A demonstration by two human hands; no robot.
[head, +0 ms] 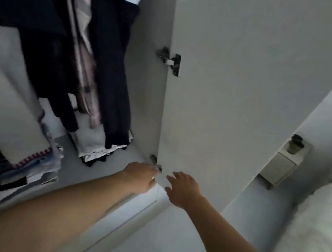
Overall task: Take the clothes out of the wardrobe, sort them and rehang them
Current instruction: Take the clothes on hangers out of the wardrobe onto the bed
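The white wardrobe stands open, its door (221, 91) swung out to the right on metal hinges (169, 59). Dark hanging clothes (109, 68) and a pink striped garment (83, 61) hang inside at the upper left. Folded clothes (93, 146) lie on the wardrobe floor, and another stack (27, 173) sits lower left. My left hand (141, 175) reaches down near the door's lower hinge, fingers curled; whether it holds anything is unclear. My right hand (183, 189) hovers just right of it, at the door's bottom edge, fingers spread and holding nothing.
A bed with white bedding (317, 239) lies at the right. A small white bedside unit (283, 167) with a dark object on top stands beyond the door. A pale floor (162, 246) runs between bed and wardrobe.
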